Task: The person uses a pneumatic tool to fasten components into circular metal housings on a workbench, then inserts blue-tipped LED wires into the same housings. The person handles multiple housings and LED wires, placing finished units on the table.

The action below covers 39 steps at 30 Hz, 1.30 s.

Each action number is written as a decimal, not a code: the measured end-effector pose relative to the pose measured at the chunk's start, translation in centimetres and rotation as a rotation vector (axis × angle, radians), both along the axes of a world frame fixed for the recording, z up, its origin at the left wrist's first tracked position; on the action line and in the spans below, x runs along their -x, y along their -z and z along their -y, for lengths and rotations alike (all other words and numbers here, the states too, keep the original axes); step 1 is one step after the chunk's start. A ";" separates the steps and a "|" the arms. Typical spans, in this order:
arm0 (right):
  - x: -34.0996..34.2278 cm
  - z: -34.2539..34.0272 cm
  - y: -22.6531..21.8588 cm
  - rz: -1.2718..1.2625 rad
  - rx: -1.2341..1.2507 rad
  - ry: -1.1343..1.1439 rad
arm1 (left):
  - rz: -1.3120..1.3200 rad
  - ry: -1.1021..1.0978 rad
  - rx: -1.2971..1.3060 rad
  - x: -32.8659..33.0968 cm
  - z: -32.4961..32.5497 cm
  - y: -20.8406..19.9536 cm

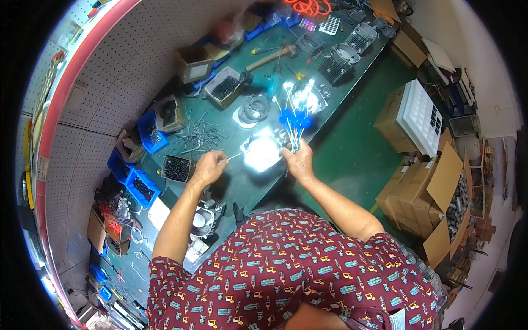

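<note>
My left hand [210, 166] is closed around one end of a thin pale rod [235, 156], which points right toward a metal part [260, 152] washed out by glare. On that part's right side, my right hand [300, 161] is closed around the lower ends of a bundle of thin white stems with blue middles [295, 119]. The stems fan out away from me, their tips lost in bright light. Whether my right fingers also touch the metal part, I cannot tell. Left of the part lie many loose bent metal rods [198, 135].
Boxes of dark screws [177, 168] and blue bins [142, 187] line the bench's left side. A hammer [270, 58] lies farther back, near finned metal housings [340, 61]. Another metal part [202, 221] sits by my left forearm. Cartons [421, 187] stand on the right.
</note>
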State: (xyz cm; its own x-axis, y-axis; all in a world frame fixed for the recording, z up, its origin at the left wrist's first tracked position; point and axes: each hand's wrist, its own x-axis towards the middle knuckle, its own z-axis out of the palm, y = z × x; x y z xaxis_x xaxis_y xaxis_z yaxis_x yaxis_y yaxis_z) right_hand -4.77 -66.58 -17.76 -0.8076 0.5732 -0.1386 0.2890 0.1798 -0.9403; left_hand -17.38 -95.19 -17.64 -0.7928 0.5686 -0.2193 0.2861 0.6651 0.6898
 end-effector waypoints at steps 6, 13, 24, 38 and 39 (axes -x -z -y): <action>0.2 -0.3 0.3 0.009 -0.037 -0.020 | 0.551 0.178 0.027 3.4 -0.9 1.2; 0.2 -0.2 -0.3 0.005 -0.088 -0.046 | 0.617 0.193 0.026 3.9 -2.3 0.8; 0.2 -0.5 0.4 -0.034 -0.103 -0.041 | -0.190 0.294 -0.140 1.5 -3.2 2.4; 0.5 0.0 0.3 -0.045 -0.109 -0.038 | 1.056 -0.075 -0.276 3.7 -2.9 4.7; 0.4 -0.1 0.5 -0.038 -0.109 -0.036 | 1.136 -0.235 -0.288 3.3 -3.7 2.4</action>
